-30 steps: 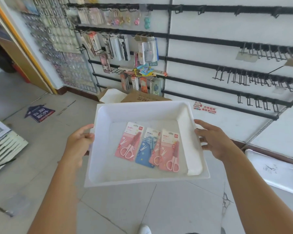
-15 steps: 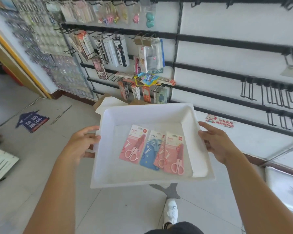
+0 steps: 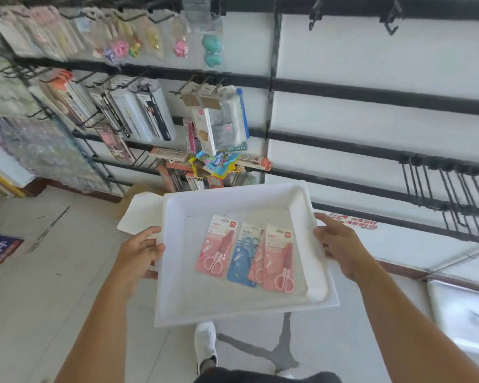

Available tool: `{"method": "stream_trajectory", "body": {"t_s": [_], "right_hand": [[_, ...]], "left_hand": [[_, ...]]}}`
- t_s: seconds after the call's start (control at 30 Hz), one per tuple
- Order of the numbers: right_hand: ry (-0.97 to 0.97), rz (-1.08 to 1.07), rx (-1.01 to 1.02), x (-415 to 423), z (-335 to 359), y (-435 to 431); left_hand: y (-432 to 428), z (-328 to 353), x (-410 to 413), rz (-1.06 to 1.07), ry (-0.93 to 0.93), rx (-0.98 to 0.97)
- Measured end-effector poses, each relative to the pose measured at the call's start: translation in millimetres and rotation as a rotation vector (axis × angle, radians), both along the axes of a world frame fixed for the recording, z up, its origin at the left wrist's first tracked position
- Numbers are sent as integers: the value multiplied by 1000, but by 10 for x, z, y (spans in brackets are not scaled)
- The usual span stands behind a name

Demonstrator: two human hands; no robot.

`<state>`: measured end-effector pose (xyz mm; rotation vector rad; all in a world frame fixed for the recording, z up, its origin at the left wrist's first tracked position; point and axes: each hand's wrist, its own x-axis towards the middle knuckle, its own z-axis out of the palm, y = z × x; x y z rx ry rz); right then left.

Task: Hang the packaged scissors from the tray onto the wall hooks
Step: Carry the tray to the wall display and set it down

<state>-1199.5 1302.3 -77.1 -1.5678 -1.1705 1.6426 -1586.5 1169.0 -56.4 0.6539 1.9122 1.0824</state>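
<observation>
I hold a white tray (image 3: pixel 205 308) level in front of me, my left hand (image 3: pixel 138 251) gripping its left rim and my right hand (image 3: pixel 340 244) gripping its right rim. Several packaged scissors lie flat in the tray: a pink pack (image 3: pixel 216 246) at the left, a blue pack (image 3: pixel 244 252) in the middle, and pink packs (image 3: pixel 278 257) overlapping at the right. Black wall rails carry empty hooks (image 3: pixel 451 186) at the right, beyond the tray.
Hooks at the upper left are full of hanging stationery (image 3: pixel 138 114) and toys. A cardboard box (image 3: pixel 138 208) sits on the floor behind the tray. A white tray or board (image 3: pixel 465 313) lies at the lower right. My white shoe (image 3: pixel 205 341) steps on the tiled floor.
I have walked closer to the wall with the tray; the racks look larger and the view has shifted right and down. My foot has come into view below the tray.
</observation>
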Motion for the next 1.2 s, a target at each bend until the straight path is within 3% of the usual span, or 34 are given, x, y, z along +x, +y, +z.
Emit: {"method": "stream_trajectory", "body": {"t_s": [0.43, 0.9, 1.2], "right_hand": [[-55, -249, -99, -755, -516, 223], [-66, -336, -262, -737, -1221, 613], [-119, -451, -356, -976, -1686, 726]], "left_hand": [[1326, -687, -896, -269, 24, -123], [1693, -1215, -655, -253, 149, -269], [1965, -1845, -871, -312, 49, -325]]}}
